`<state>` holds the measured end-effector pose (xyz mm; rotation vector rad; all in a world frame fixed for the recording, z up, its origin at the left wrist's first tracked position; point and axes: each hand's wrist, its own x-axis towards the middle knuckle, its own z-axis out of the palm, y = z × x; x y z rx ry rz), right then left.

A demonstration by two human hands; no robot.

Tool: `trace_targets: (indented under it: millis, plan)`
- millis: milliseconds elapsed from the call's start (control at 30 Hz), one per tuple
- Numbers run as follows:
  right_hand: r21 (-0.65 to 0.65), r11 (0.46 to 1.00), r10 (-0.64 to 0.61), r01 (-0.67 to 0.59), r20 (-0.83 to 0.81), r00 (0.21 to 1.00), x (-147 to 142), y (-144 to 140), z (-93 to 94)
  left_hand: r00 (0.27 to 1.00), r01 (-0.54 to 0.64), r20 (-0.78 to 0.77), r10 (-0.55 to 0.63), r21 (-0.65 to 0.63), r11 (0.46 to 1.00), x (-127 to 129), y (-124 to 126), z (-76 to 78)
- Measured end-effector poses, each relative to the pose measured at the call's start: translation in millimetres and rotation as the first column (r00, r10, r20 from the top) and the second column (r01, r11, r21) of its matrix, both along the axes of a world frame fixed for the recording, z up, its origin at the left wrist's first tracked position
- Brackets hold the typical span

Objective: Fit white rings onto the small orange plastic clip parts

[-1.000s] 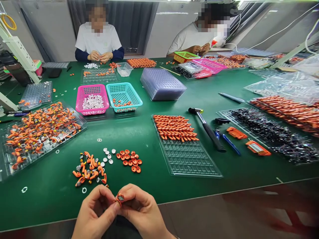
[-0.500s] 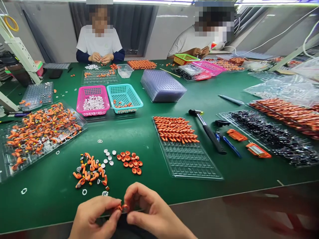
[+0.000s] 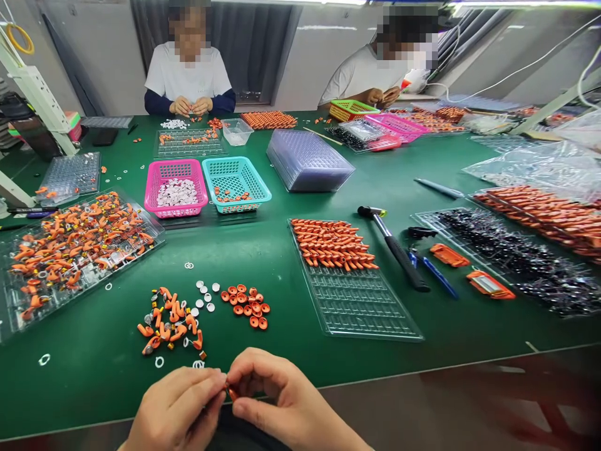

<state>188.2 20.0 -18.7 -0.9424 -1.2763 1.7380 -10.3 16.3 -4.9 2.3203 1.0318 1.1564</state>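
- The person's left hand (image 3: 181, 407) is keeping its fingertips together, pinching a small orange piece (image 3: 232, 393) at its edge.
- The right hand (image 3: 282, 401) is meeting it from the other side, its index finger and thumb curving around the piece; I cannot tell if they are gripping it.
- This piece is sitting between both hands, over the near edge of the green table (image 3: 263, 250).
- Beyond the hands, a pile of orange parts (image 3: 174, 307) is lying to the left, white discs (image 3: 210, 307) and orange cups (image 3: 256, 307) are lying beside it.
- Farther right, a clear tray (image 3: 361, 307) is holding orange pieces in its far part.
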Motion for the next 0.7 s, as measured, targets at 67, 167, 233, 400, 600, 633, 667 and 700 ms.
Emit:
trace_targets:
  millis: [67, 167, 233, 400, 600, 633, 667, 700]
  plan:
    - [0.019, 0.999, -0.042, 0.042, -0.028, 0.999, -2.5, -2.6, -4.1, 1.0, -0.02, -0.016, 0.02, 0.02, 1.0, 1.5, 0.3, 1.5]
    - [0.08, 0.989, -0.119, 0.125, -0.066, 0.991, -7.3, -7.8, -9.8, 0.999, -0.046, -0.018, 0.047, 0.049, 0.998, 3.3, 0.1, 2.2]
    - [0.192, 0.963, -0.178, 0.186, -0.061, 0.982, -10.2, -10.8, -12.2, 0.998, -0.056, -0.013, 0.057, 0.068, 0.996, 4.0, 0.3, 2.3]
    - [0.47, 0.839, -0.307, 0.273, -0.005, 0.952, -14.2, -12.8, -14.9, 0.998, -0.054, -0.038, 0.057, 0.093, 0.994, 4.2, 1.4, 3.3]
    - [0.584, 0.759, -0.36, 0.287, 0.01, 0.933, -14.5, -11.5, -17.2, 0.999, -0.041, -0.024, 0.043, 0.077, 0.996, 3.2, 2.2, 3.5]
    - [0.587, 0.755, -0.367, 0.292, 0.01, 0.93, -14.5, -11.8, -17.6, 0.999, -0.037, -0.019, 0.038, 0.069, 0.997, 3.1, 2.5, 3.7]
    - [0.59, 0.752, -0.371, 0.294, 0.01, 0.928, -14.5, -12.3, -17.9, 0.999, -0.033, -0.016, 0.034, 0.063, 0.997, 3.0, 2.9, 4.0]
    - [0.593, 0.749, -0.375, 0.296, 0.011, 0.927, -14.5, -12.8, -18.2, 0.999, -0.029, -0.015, 0.03, 0.062, 0.998, 3.0, 3.3, 4.3]
